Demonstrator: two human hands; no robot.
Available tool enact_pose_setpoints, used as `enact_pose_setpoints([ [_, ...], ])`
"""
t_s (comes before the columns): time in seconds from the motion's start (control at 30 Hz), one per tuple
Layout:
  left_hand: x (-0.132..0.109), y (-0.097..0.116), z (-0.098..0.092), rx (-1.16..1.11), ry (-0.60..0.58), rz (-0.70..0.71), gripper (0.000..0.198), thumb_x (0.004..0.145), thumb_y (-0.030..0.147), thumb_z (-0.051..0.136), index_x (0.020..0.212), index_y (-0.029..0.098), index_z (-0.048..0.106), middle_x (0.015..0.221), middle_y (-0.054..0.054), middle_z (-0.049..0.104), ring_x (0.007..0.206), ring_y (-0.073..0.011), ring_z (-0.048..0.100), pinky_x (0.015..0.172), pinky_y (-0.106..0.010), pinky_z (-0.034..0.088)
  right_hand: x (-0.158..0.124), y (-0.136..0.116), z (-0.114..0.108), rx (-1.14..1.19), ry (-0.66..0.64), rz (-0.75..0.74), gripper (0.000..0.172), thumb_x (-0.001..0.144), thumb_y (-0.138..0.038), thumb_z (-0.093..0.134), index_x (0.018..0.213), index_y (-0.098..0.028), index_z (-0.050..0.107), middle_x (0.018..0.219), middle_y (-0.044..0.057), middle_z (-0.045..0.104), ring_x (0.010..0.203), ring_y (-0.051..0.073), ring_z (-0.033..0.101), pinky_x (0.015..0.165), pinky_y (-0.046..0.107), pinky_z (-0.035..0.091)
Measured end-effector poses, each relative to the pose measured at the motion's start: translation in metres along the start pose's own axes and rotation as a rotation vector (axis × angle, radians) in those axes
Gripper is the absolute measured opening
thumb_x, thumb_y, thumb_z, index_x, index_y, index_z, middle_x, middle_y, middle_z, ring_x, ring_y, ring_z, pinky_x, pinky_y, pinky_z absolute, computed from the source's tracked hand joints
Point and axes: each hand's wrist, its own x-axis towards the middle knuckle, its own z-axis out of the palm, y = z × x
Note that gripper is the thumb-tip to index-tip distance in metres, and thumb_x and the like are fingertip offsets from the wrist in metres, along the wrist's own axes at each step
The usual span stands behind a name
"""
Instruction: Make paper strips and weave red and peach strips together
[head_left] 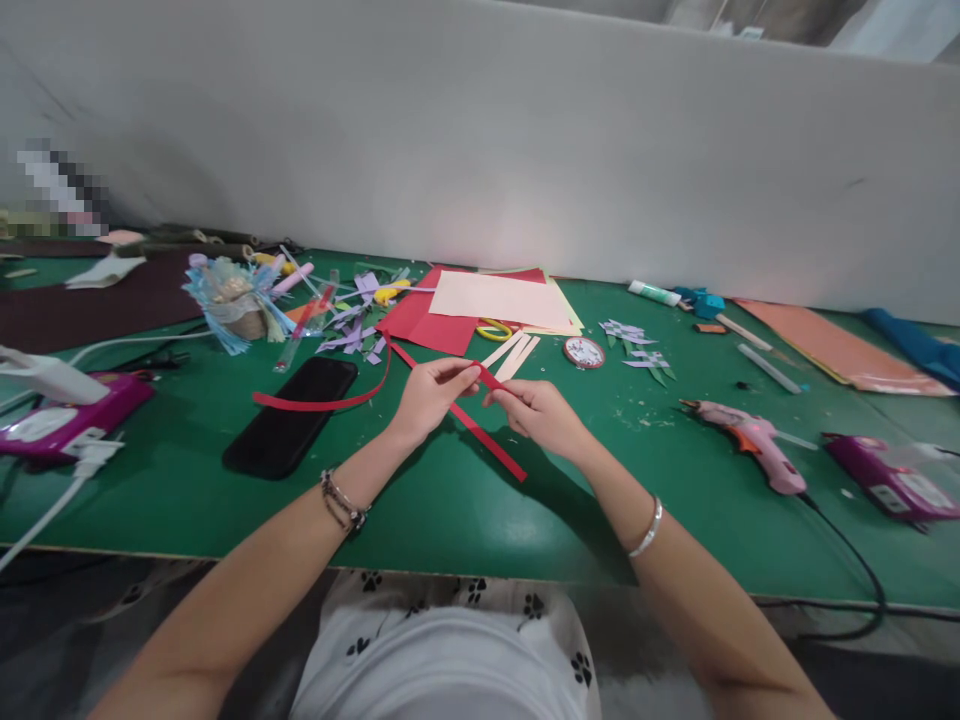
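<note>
Between both hands, over the middle of the green table (pixel 420 510), is a red paper strip (pixel 491 380). My left hand (pixel 435 395) pinches it between thumb and fingers, and a long curved tail (pixel 337 404) of red strip trails off to the left above the phone. My right hand (pixel 536 410) pinches the strip a short way to the right. A second straight red strip (pixel 491 445) lies on the table beneath the hands, partly hidden by the left one. Several cream paper strips (pixel 517 355) rest just beyond the fingers.
A black phone (pixel 292 420) lies left, near a purple power strip (pixel 75 410). Right are a pink glue gun (pixel 750 440) with its cord and another power strip (pixel 892 475). Behind lie paper sheets (pixel 495 297), yellow scissors (pixel 495 328), woven purple pieces (pixel 637 345) and a glue stick (pixel 654 293).
</note>
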Motion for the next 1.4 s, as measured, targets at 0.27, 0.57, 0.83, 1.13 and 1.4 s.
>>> enact_pose_setpoints([
  [0.27,-0.002,0.004,0.0,-0.037,-0.022,-0.012,0.033,0.051,0.036,0.071,0.071,0.011,0.065,0.061,-0.001,0.065,0.057,-0.012,0.06,0.063,-0.024,0.05,0.0,-0.002,-0.002,0.046,0.012,0.024,0.03,0.079,-0.032,0.038,0.076,-0.012,0.06,0.031,-0.01,0.034,0.03,0.003,0.029,0.039,0.017,0.025],
  [0.57,-0.001,0.005,-0.003,0.05,-0.074,0.019,0.034,0.059,0.039,0.066,0.079,0.011,0.067,0.068,-0.004,0.067,0.061,-0.0126,0.06,0.063,-0.024,0.05,0.0,0.001,-0.003,0.077,0.004,0.048,0.032,0.079,-0.034,0.041,0.08,-0.012,0.063,0.031,-0.009,0.041,0.028,0.003,0.033,0.038,0.016,0.027],
  [0.83,0.001,0.007,-0.006,0.191,-0.075,0.108,0.02,0.065,0.031,0.06,0.073,0.013,0.067,0.059,-0.001,0.065,0.055,-0.0114,0.059,0.059,-0.021,0.049,0.001,-0.003,-0.004,0.097,0.004,0.082,0.031,0.079,-0.033,0.041,0.08,-0.011,0.064,0.031,-0.009,0.042,0.026,0.002,0.03,0.034,0.016,0.023],
  [1.13,0.001,0.012,-0.008,0.235,-0.101,0.129,0.024,0.065,0.038,0.06,0.061,0.015,0.064,0.061,-0.002,0.065,0.05,-0.0101,0.055,0.054,-0.021,0.046,0.0,-0.004,-0.005,0.12,-0.003,0.119,0.034,0.077,-0.035,0.042,0.081,-0.011,0.064,0.032,-0.008,0.044,0.023,0.002,0.028,0.029,0.015,0.02],
  [1.4,0.013,0.014,-0.027,0.06,0.065,0.052,0.026,0.058,0.041,0.065,0.058,0.014,0.063,0.058,-0.001,0.063,0.046,-0.0079,0.05,0.051,-0.02,0.046,-0.001,-0.005,-0.019,0.117,0.077,0.135,0.029,0.073,-0.035,0.045,0.075,-0.011,0.062,0.033,-0.008,0.044,0.024,0.002,0.03,0.029,0.016,0.021],
])
